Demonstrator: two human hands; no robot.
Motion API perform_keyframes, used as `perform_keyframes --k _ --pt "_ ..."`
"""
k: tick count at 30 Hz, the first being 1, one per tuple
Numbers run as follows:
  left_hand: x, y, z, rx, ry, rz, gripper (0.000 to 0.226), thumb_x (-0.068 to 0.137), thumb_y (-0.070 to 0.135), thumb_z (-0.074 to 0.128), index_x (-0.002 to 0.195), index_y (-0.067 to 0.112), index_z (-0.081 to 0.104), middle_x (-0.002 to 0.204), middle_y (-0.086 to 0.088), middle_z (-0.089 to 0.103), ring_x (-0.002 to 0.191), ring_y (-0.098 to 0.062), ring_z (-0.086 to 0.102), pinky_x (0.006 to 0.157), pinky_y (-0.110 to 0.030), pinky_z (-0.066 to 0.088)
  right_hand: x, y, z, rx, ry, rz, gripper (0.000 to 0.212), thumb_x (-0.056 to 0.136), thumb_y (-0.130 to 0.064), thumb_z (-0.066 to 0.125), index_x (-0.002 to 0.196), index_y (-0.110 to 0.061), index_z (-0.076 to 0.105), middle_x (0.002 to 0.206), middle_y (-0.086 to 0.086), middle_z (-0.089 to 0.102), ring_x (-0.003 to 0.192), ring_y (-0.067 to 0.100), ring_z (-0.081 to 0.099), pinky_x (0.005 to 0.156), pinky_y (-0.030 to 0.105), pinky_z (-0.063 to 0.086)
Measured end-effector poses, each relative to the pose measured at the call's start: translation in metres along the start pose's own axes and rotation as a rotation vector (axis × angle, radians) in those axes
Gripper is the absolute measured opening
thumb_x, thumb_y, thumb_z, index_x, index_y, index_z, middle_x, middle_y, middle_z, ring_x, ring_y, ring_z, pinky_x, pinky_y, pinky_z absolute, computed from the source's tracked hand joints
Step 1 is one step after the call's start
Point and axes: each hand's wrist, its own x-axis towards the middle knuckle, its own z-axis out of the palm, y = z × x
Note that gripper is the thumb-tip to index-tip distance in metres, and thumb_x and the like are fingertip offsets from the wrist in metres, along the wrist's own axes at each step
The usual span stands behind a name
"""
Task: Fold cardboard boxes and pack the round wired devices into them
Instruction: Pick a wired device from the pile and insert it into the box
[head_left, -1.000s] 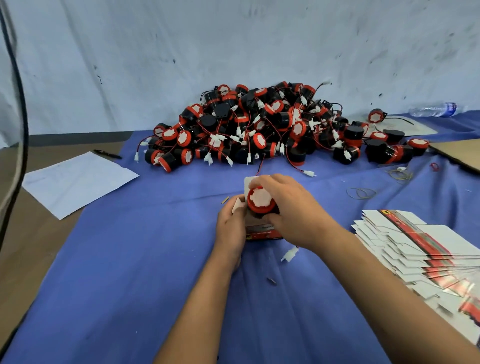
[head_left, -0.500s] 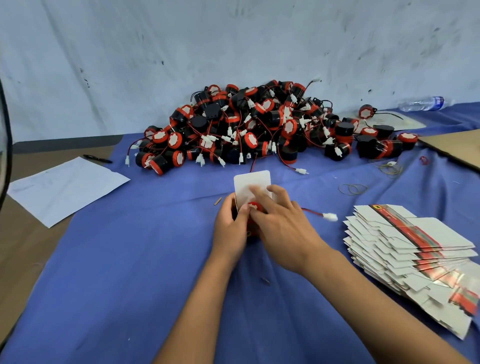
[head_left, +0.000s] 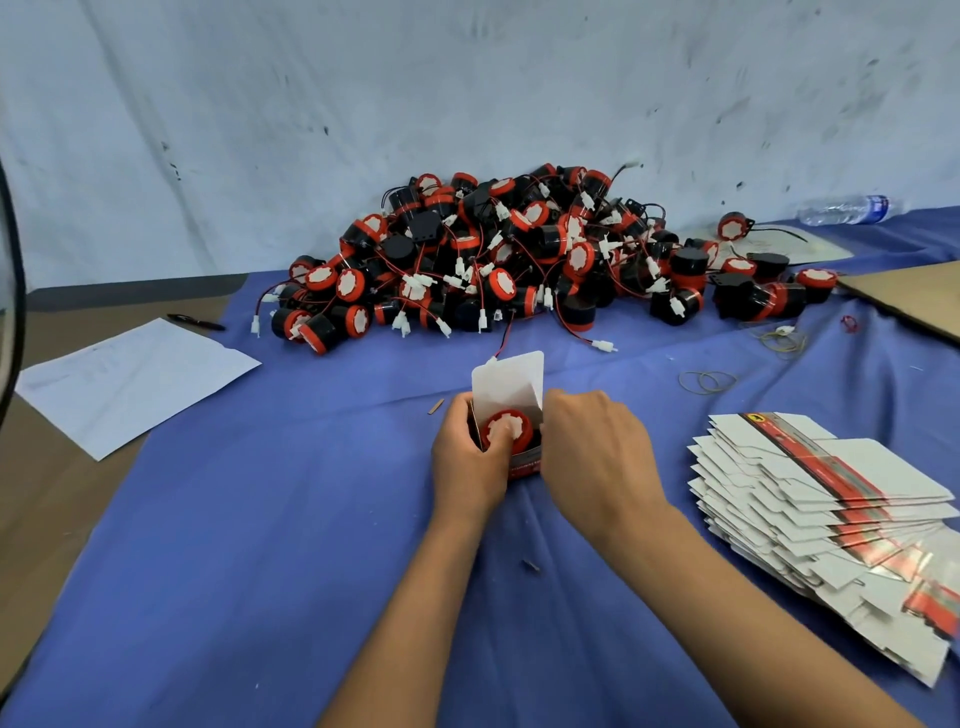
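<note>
A small cardboard box (head_left: 511, 387) stands on the blue cloth at the centre, its white lid flap upright. Inside sits a round red-and-black wired device (head_left: 511, 428), its red face with a white centre showing. My left hand (head_left: 467, 457) grips the box's left side, thumb pressing on the device. My right hand (head_left: 597, 457) holds the box's right side; its fingertips are hidden behind the box. A big pile of the same devices (head_left: 519, 260) lies behind. Flat unfolded boxes (head_left: 831, 499) are stacked at the right.
A white paper sheet (head_left: 130, 379) and a pen (head_left: 195, 322) lie at the left. Rubber bands (head_left: 709, 382) sit right of the box. A water bottle (head_left: 847, 209) and a brown cardboard sheet (head_left: 914, 296) are at the far right. A grey wall backs the table.
The device has gone down into the box and its wire and white plug are no longer lying out to the right. My right hand moved from above the box to its right side.
</note>
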Motion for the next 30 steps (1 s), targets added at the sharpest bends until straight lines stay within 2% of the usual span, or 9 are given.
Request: perform_keyframes --k 5,8,11,16,20,23,26,28,30 --pt "-0.002 0.002 0.006 0.046 0.075 0.008 0.018 0.088 0.015 0.071 0.09 0.005 0.056 0.085 -0.018 0.064 0.07 -0.025 0.053 0.07 -0.055 0.051 -0.007 -0.017 0.001 0.129 0.014 -0.043 0.026 0.085 0.0 0.049 0.095 -0.019 0.033 0.093 0.003 0.051 0.07 0.021 0.036 0.063 0.03 0.027" --pt "-0.003 0.004 0.007 0.038 0.061 -0.015 0.023 0.085 0.017 0.067 0.085 0.004 0.049 0.071 -0.005 0.05 0.065 -0.016 0.039 0.06 -0.045 0.04 -0.003 -0.022 0.004 0.384 -0.031 -0.084 0.023 0.081 0.004 0.047 0.096 -0.012 0.053 0.097 0.002 0.054 0.08 0.021 0.048 0.062 0.032 0.039" --pt "-0.001 0.005 0.002 0.048 0.034 -0.036 0.028 0.086 0.02 0.072 0.091 -0.001 0.054 0.078 -0.018 0.062 0.067 -0.022 0.05 0.066 -0.05 0.049 0.007 -0.013 0.008 0.515 0.027 -0.098 0.025 0.082 0.003 0.05 0.096 -0.01 0.065 0.097 0.006 0.065 0.089 0.027 0.06 0.073 0.041 0.052" --pt "-0.002 0.004 0.004 0.098 0.007 0.025 0.023 0.09 0.019 0.074 0.094 0.001 0.06 0.087 -0.019 0.069 0.081 -0.037 0.063 0.072 -0.052 0.054 0.025 0.013 0.015 0.253 0.016 -0.033 0.018 0.089 -0.002 0.049 0.076 -0.013 0.049 0.089 0.005 0.052 0.085 0.03 0.056 0.064 0.031 0.032" --pt "-0.004 0.003 0.005 0.014 -0.007 -0.019 0.01 0.091 0.01 0.065 0.094 0.0 0.062 0.087 -0.025 0.065 0.065 -0.017 0.054 0.053 -0.028 0.051 0.028 -0.001 0.015 0.135 -0.193 -0.168 0.03 0.091 -0.004 0.051 0.066 -0.019 0.045 0.1 0.006 0.055 0.078 0.021 0.053 0.063 0.03 0.039" --pt "-0.002 0.001 0.006 0.025 0.004 -0.039 0.015 0.088 0.006 0.063 0.094 -0.006 0.057 0.087 -0.028 0.062 0.067 -0.018 0.05 0.051 -0.031 0.048 0.032 -0.003 0.008 0.145 -0.246 -0.211 0.025 0.09 0.0 0.05 0.071 -0.016 0.054 0.107 0.01 0.059 0.085 0.024 0.056 0.07 0.034 0.048" --pt "0.001 0.0 0.005 0.065 0.002 -0.027 0.013 0.085 0.007 0.065 0.094 -0.002 0.059 0.088 -0.023 0.066 0.072 -0.031 0.058 0.066 -0.048 0.055 0.025 0.006 0.003 0.288 -0.006 -0.143 0.021 0.087 0.0 0.053 0.103 -0.007 0.065 0.106 0.01 0.057 0.09 0.033 0.058 0.077 0.045 0.051" --pt "0.004 -0.003 0.005 0.071 0.008 -0.018 0.016 0.083 0.01 0.069 0.09 0.0 0.058 0.08 -0.015 0.064 0.069 -0.026 0.055 0.069 -0.05 0.052 0.02 0.014 -0.002 0.331 0.244 -0.03 0.017 0.082 0.004 0.054 0.094 -0.004 0.064 0.092 0.011 0.06 0.08 0.036 0.058 0.07 0.046 0.049" --pt "0.005 -0.005 0.005 0.067 0.016 -0.018 0.02 0.082 0.012 0.073 0.083 0.004 0.054 0.067 0.002 0.055 0.063 -0.015 0.046 0.061 -0.041 0.045 0.02 0.023 -0.005 0.417 0.335 0.036 0.01 0.079 0.006 0.06 0.081 -0.002 0.066 0.077 0.012 0.067 0.075 0.035 0.062 0.069 0.044 0.052"
